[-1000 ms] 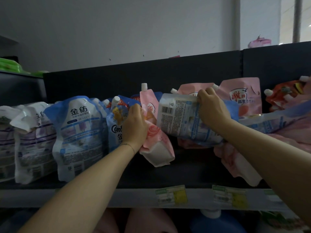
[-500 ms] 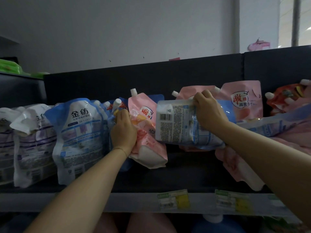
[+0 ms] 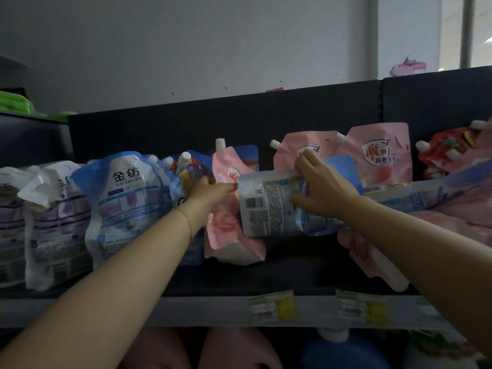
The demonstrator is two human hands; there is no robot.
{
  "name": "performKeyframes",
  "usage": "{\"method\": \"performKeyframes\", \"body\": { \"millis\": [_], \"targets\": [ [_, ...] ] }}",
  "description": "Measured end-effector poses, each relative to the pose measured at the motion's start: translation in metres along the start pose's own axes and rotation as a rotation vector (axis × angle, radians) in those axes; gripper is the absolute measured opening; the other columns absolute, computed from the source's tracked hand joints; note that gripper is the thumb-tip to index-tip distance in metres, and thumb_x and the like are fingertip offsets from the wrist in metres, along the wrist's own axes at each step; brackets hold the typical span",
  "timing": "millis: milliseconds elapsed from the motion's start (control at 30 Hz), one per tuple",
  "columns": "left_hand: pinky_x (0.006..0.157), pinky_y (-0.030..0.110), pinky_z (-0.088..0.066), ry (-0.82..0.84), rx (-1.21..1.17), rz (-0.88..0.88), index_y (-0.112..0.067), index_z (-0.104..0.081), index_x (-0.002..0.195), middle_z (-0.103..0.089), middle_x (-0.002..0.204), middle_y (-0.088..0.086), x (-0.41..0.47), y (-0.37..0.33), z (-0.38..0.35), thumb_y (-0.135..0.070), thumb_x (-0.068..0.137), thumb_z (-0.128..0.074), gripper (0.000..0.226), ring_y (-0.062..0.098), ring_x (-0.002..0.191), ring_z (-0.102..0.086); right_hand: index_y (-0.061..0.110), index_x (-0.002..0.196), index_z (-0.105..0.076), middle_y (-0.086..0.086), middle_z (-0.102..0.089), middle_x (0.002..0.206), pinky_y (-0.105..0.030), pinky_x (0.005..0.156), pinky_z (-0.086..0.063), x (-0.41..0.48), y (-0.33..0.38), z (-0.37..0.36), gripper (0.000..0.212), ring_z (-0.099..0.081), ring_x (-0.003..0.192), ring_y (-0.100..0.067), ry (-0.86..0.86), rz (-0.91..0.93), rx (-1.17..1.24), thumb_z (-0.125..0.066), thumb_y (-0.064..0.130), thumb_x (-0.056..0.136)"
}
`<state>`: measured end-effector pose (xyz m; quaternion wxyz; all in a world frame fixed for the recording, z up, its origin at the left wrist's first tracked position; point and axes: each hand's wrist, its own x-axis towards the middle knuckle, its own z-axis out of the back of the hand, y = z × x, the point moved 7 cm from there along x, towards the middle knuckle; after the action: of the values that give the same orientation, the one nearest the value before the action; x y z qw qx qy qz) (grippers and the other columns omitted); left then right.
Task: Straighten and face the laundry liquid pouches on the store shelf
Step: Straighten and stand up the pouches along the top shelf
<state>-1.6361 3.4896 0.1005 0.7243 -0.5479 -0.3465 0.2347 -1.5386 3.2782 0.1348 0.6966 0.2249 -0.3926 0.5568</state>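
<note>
On the dark store shelf, mid-row: white-and-blue plastic laundry pouch, sideways, barcode outward, gripped by right hand; left hand touches its left edge, grasp unclear. Leaning pink spouted pouch directly behind; upright blue-white pouches left.

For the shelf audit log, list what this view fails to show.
Head view:
Blue-and-white pouch: front turned away; only its barcode back shows.
Left hand: grip unclear where fingertips meet the pouch edge.
Price labels: print too small.
Lying blue pouch: cut off by the right edge.
</note>
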Motion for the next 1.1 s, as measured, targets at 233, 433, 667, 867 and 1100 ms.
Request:
{"method": "performKeyframes", "body": {
  "millis": [233,433,667,867,1100],
  "targets": [
    [0.087,0.045,-0.053,-0.095,-0.047,0.120,-0.003,-0.038,0.136,-0.056,0.121,0.014,-0.005,0.026,0.007,-0.025,0.085,-0.069,0.064,0.035,0.104,-0.060,0.006,0.097,-0.048,-0.005,-0.044,0.100,-0.024,0.070,-0.036,-0.007,0.028,0.002,0.077,-0.038,0.078,-0.011,0.116,0.209,-0.212,-0.076,0.064,0.055],
    [0.086,0.047,-0.054,-0.272,-0.027,0.004,-0.016,-0.059,0.107,-0.065,0.110,0.014,-0.004,0.026,0.027,-0.023,0.090,-0.057,0.019,0.034,0.094,-0.064,0.009,0.110,-0.046,-0.002,-0.042,0.111,-0.028,0.085,-0.042,-0.006,0.043,0.008,0.088,-0.043,0.091,-0.012,0.153,0.274,-0.329,-0.074,0.071,0.054],
    [0.073,0.027,-0.048,-0.365,0.013,-0.336,-0.012,-0.064,0.100,-0.064,0.087,0.003,-0.036,-0.003,0.018,-0.018,0.098,-0.049,0.016,0.016,0.079,-0.059,0.007,0.128,-0.047,-0.006,-0.046,0.128,-0.033,0.102,-0.040,-0.025,0.054,-0.012,0.091,-0.050,0.117,-0.021,0.324,0.404,-0.544,-0.078,0.059,0.060],
    [0.061,0.000,-0.038,-0.361,0.216,-0.602,-0.019,-0.043,0.117,-0.049,0.101,-0.015,-0.066,-0.008,0.006,-0.006,0.091,-0.055,0.031,-0.002,0.079,-0.049,0.002,0.116,-0.048,-0.016,-0.061,0.115,-0.038,0.089,-0.052,-0.030,0.056,-0.013,0.099,-0.063,0.101,-0.031,0.123,0.476,-0.505,-0.093,0.040,0.035],
    [0.106,0.015,-0.022,-0.645,0.541,-1.081,-0.008,-0.038,0.125,-0.037,0.129,0.014,-0.120,-0.019,0.008,-0.021,0.079,-0.071,0.058,0.026,0.121,-0.038,0.012,0.124,-0.052,-0.021,-0.055,0.132,-0.039,0.074,-0.057,-0.022,0.066,-0.015,0.093,-0.062,0.109,-0.034,0.076,0.521,-0.510,-0.089,0.007,0.039]
  ]
}}
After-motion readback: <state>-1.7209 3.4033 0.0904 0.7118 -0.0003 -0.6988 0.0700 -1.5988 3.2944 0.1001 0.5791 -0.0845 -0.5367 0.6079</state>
